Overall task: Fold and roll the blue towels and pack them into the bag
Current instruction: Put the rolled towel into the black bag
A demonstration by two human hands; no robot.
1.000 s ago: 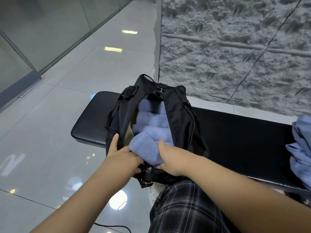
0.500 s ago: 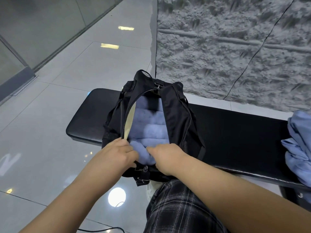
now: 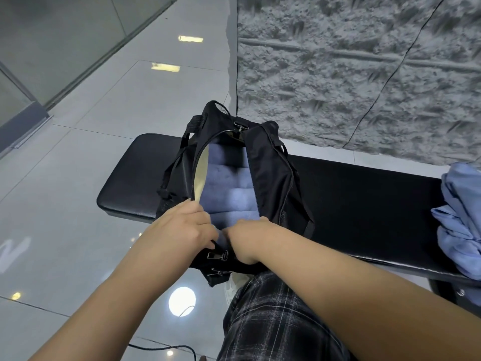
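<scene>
Both hands are at the near end of the open black bag (image 3: 270, 178), which lies on the black worktop (image 3: 364, 194). Left hand (image 3: 182, 227) has its fingers (image 3: 200, 217) curled over the near left lip of the opening. Right hand (image 3: 247, 235) is knuckles-up, fingers tucked down into the near end; can't tell whether they pinch the cloth or just press it. The nearest towel roll (image 3: 221, 234) is only a sliver between the two hands.

Just beyond the fingers, the packed rolls (image 3: 229, 196) lie crosswise in a row to the far end. The tan lining (image 3: 201, 175) shows beyond the left fingers, so that side is held open.

Step, as I read it: seating the last roll at the near end. To do it well:
- Left hand holds the lip out and down, keeping zip teeth off the cloth.
- Right hand pushes down and away, tight against the neighbouring roll.
- Press on the roll's middle so it doesn't unwind; tuck the loose edge under.

More blue towels (image 3: 460, 220) sit in a loose heap far right of the fingers, unfolded. Those look like the work left; space near the fingers looks tight.
</scene>
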